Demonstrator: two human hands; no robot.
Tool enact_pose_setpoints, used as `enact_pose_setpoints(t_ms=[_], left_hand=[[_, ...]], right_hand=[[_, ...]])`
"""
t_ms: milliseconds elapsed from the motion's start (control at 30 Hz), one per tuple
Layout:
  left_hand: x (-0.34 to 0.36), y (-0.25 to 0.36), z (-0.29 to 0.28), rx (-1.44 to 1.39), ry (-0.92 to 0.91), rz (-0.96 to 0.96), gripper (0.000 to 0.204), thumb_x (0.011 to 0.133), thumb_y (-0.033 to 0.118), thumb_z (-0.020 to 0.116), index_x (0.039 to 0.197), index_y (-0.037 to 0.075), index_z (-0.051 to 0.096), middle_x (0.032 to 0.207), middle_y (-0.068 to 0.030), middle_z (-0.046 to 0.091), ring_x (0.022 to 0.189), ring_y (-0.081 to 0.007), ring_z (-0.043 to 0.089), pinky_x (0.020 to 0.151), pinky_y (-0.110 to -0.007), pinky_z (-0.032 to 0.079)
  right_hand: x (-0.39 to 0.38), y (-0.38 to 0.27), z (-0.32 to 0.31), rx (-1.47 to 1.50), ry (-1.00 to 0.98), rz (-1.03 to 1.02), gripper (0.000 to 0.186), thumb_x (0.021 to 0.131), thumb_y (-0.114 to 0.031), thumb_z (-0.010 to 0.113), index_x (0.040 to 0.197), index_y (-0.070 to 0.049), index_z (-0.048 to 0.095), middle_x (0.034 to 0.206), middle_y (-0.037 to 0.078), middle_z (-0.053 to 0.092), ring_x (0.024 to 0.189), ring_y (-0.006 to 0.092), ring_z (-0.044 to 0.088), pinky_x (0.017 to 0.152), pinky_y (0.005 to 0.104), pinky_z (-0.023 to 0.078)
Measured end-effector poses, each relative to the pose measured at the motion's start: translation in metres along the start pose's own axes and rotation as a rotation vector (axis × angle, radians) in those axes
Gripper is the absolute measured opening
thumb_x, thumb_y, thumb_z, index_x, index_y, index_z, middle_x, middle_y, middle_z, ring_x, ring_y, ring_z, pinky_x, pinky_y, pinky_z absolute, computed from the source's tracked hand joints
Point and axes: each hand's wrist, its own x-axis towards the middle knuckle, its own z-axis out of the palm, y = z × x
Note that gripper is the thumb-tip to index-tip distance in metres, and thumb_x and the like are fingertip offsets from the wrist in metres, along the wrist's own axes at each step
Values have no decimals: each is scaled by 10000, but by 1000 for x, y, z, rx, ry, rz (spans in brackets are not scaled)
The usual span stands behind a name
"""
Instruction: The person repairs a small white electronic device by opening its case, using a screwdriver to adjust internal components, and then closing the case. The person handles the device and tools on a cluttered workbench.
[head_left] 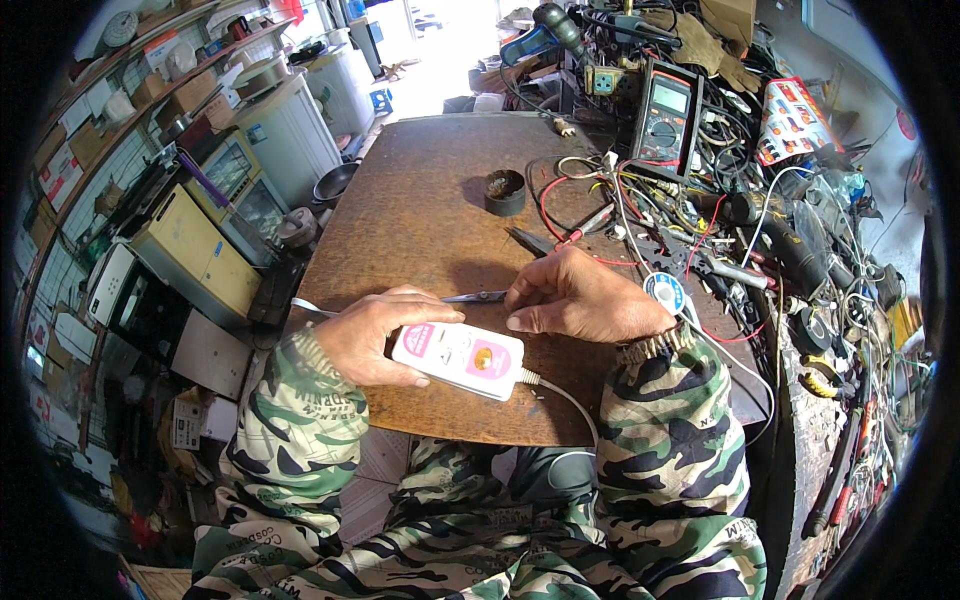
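My left hand [372,336] is wrapped round a small white power strip [455,358] with pink labels, slots and an amber round spot. A white cord [560,388] leaves its right end and hangs over the table's front edge. My right hand [585,297] is closed, with thumb and forefinger bent together at the end of a slim shiny metal tool [474,297]. That tool lies level just beyond the power strip; its exact kind is unclear. Behind the right hand are dark-jawed pliers [530,241]. Beside the right wrist sits a blue-and-white round spool [664,292].
A dark round tin [505,192] stands on the brown wooden table [420,180]. To the right, a multimeter [666,118] with red leads leans among heaped wires and tools. A black cylindrical tool [790,250] lies there too. Cabinets [195,250] and loaded shelves line the left.
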Motion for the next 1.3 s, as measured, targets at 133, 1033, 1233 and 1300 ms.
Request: enact_pose_setpoints(t_ms=[133,1033,1233,1300], left_hand=[[1,1,-4,70,-31,5,868,648,169,973,1437,23,642,1392,-195,669,1323,-368,617,1152,-483,464],[-16,-28,12,76,260,11,814,699,238,946,1411,13,622,1317,-202,685,1267,-379,631,1095,-467,514],[-18,-24,12,59,227,-32,865,702,239,904,1457,-7,560,1317,-221,655,1292,-385,598,1118,-453,496],[-21,-25,14,58,247,-12,867,705,234,890,1462,-10,547,1291,-222,658,1281,-389,602,1113,-459,498]], right_hand=[[2,2,0,-12,-1,-59,268,915,-156,848,1083,35,764,911,80,768,854,163,688,789,333,549],[-2,-42,70,-546,149,-235,672,773,-288,934,1344,-30,691,1251,216,682,1072,394,703,889,464,596],[-2,-48,74,-677,145,-288,708,748,-301,949,1349,-23,696,1236,217,687,1033,384,716,847,453,602],[1,-49,74,-662,112,-272,722,736,-304,955,1351,-22,701,1240,224,687,1048,391,715,868,452,599]])
